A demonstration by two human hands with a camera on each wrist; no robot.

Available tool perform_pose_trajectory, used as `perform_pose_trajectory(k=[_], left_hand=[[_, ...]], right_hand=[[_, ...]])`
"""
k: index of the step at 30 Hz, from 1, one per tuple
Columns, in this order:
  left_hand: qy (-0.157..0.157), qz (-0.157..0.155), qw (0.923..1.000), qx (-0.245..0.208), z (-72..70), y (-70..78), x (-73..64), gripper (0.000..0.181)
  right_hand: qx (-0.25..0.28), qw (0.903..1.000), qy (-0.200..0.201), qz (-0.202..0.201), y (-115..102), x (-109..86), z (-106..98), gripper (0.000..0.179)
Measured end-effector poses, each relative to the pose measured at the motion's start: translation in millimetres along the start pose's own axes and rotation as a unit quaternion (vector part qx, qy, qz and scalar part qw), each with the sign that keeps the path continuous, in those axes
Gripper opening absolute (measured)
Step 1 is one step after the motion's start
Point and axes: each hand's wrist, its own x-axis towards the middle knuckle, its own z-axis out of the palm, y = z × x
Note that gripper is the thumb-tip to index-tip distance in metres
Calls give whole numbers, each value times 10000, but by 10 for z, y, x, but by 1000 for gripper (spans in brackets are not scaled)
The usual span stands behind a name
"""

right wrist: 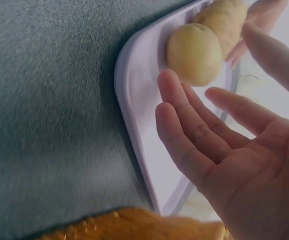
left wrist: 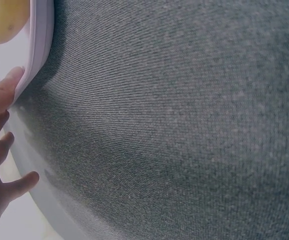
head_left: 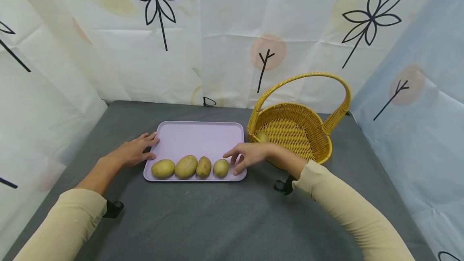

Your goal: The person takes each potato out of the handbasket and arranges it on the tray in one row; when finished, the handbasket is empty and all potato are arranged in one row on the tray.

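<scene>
A lilac tray (head_left: 195, 138) lies on the grey cloth with a row of potatoes along its near edge: one at the left end (head_left: 162, 168), a larger potato (head_left: 186, 167), a narrow potato (head_left: 204, 167) and a round potato (head_left: 221, 168). My left hand (head_left: 135, 150) rests on the tray's left rim, its thumb (left wrist: 9, 82) on the edge and its other fingers spread. Over the tray's right side hovers my right hand (head_left: 250, 155), fingers loosely bent beside the round potato (right wrist: 194, 54). Nothing shows in its palm.
Just right of the tray stands a yellow wicker basket (head_left: 290, 110) with a tall arched handle. A pale yellowish item (head_left: 262, 137) lies inside it, partly hidden. Patterned white curtains (head_left: 224, 51) hang around the back and sides of the grey-covered table (head_left: 203, 220).
</scene>
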Motion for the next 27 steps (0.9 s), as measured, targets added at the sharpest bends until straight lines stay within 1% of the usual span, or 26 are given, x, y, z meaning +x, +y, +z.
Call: perform_pose_trajectory(k=[3,6,11,16,19,22,25,27], left_hand=[[-5,15,10000,-55,-4,0,-5,66],[-10,30,10000,-67,-7,-4,-10,66],[-15,38,10000,-50,-7,-1,-8,66],[13,63,10000,-68,-24,11,-7,66],[12,50,10000,-53,-26,16,-7,66],[-2,39,10000,-27,-22,19,-3,66],[-2,39,10000,-32,-15,16,2,66],[5,43,10000,-45,-17,14,-1,66]], right_hand=[[179,9998,11,-12,5,-132,-39,66],[435,9990,108,11,18,-290,-107,64],[850,9954,425,109,56,-547,-277,50],[1019,9926,658,81,124,-757,-476,41],[1030,9915,783,139,189,-829,-586,38],[965,9902,963,303,282,-866,-678,37],[876,9881,1174,462,391,-879,-749,44],[909,9858,1286,588,462,-879,-785,50]])
